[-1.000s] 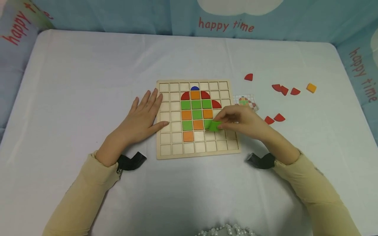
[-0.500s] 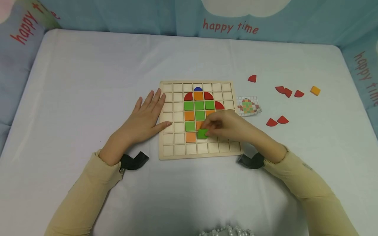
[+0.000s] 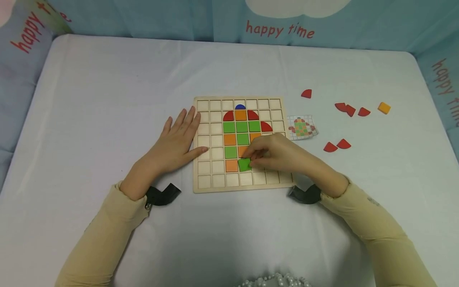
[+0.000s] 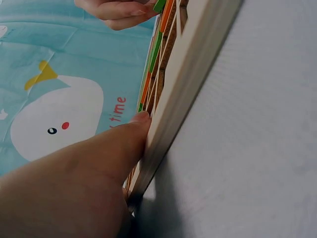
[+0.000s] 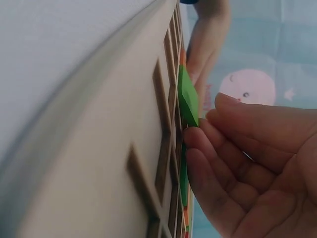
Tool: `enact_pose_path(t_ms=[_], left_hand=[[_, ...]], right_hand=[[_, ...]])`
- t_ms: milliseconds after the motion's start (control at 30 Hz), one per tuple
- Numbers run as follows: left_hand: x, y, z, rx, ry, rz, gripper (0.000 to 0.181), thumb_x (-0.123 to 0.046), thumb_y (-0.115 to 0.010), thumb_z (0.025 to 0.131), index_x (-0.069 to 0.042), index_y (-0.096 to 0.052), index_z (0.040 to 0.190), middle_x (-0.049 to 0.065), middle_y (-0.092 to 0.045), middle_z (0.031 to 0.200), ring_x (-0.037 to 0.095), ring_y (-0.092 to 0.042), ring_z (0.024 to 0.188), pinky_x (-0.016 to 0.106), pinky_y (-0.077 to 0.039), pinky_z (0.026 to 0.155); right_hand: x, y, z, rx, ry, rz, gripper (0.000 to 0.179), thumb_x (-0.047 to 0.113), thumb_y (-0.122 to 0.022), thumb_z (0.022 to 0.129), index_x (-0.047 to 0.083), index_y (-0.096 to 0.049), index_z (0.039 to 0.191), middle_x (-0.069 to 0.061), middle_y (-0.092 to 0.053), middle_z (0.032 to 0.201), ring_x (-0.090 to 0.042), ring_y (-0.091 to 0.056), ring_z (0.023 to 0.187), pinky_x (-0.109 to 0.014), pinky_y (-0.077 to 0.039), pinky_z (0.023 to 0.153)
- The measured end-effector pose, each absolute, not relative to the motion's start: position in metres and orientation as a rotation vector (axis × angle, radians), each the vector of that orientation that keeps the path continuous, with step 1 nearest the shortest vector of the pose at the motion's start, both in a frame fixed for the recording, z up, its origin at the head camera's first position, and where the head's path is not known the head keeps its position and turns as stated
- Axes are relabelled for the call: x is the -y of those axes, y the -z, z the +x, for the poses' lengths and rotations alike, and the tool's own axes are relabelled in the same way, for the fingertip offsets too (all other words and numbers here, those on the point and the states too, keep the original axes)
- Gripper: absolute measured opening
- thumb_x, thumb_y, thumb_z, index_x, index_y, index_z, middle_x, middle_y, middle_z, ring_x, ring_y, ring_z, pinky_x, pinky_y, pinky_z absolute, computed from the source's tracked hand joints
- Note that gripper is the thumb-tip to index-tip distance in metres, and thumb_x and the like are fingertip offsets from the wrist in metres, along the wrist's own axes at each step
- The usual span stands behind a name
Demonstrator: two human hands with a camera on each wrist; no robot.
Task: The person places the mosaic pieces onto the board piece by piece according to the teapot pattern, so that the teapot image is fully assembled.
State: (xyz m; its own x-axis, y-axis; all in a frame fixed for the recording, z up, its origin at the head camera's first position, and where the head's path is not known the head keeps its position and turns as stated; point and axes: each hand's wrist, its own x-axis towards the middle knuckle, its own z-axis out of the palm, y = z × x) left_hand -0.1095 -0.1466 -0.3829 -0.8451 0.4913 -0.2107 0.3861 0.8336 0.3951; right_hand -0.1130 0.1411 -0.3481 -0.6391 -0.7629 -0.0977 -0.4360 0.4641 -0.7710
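On the white table lies a wooden grid board (image 3: 209, 189) with colored tiles in its middle cells. My right hand (image 3: 276, 151) pinches a green square tile (image 3: 244, 164) at its right edge, thumb and fingertips together there. This tile sits slightly turned over a cell beside an orange square (image 3: 231, 166). In the right wrist view the green tile (image 5: 187, 96) stands tilted out of the grid. My left hand (image 3: 175, 143) rests with straight fingers on the board's left edge; in the left wrist view its thumb (image 4: 131, 136) touches the rim.
A small printed pattern card (image 3: 301, 127) lies against the board's right side. Farther right are several loose red quarter-circle tiles (image 3: 344, 144) and a yellow-orange square tile (image 3: 384, 108). A blue curtain (image 3: 161, 20) borders the table's far side.
My right hand has moved left and toward me with the green tile, from the right columns to the cell beside the lower orange square. My left hand has stayed on the board's edge.
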Motion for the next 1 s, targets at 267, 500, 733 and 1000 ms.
enact_pose_path(t_ms=[267, 500, 733, 1000], left_hand=[[0.148, 0.383, -0.109, -2.720, -0.501, 0.679, 0.085, -0.049, -0.045, 0.096, -0.002, 0.001, 0.151, 0.012, 0.011, 0.156, 0.026, 0.014, 0.142, 0.052, 0.007, 0.110], [0.147, 0.384, -0.109, -2.721, -0.504, 0.678, 0.085, -0.049, -0.045, 0.096, -0.002, 0.001, 0.151, 0.012, 0.011, 0.156, 0.026, 0.014, 0.142, 0.052, 0.007, 0.110], [0.147, 0.385, -0.109, -2.714, -0.499, 0.684, 0.085, -0.049, -0.044, 0.097, -0.003, 0.002, 0.151, 0.011, 0.012, 0.156, 0.026, 0.015, 0.142, 0.051, 0.008, 0.111], [0.147, 0.384, -0.109, -2.718, -0.489, 0.679, 0.085, -0.049, -0.044, 0.097, -0.003, 0.003, 0.151, 0.011, 0.012, 0.156, 0.026, 0.014, 0.142, 0.051, 0.008, 0.111]], right_hand=[[-0.155, 0.337, -0.123, -2.339, 1.017, -0.936, 0.015, 0.007, -0.073, 0.082, 0.006, -0.072, 0.097, 0.000, -0.069, 0.091, -0.009, -0.062, 0.081, -0.027, -0.051, 0.075], [-0.217, 0.319, -0.159, -2.590, 1.232, -0.405, 0.018, 0.013, -0.071, 0.086, 0.003, -0.071, 0.101, 0.001, -0.068, 0.093, -0.009, -0.062, 0.084, -0.016, -0.046, 0.076], [-0.303, 0.329, -0.186, -2.557, 1.633, 0.188, 0.015, 0.013, -0.071, 0.085, 0.008, -0.074, 0.098, 0.008, -0.068, 0.086, -0.007, -0.064, 0.077, -0.014, -0.045, 0.068], [-0.361, 0.337, -0.188, -2.281, 2.074, 0.516, 0.017, 0.008, -0.078, 0.077, 0.000, -0.073, 0.091, -0.003, -0.063, 0.093, -0.012, -0.067, 0.069, -0.014, -0.051, 0.067]])
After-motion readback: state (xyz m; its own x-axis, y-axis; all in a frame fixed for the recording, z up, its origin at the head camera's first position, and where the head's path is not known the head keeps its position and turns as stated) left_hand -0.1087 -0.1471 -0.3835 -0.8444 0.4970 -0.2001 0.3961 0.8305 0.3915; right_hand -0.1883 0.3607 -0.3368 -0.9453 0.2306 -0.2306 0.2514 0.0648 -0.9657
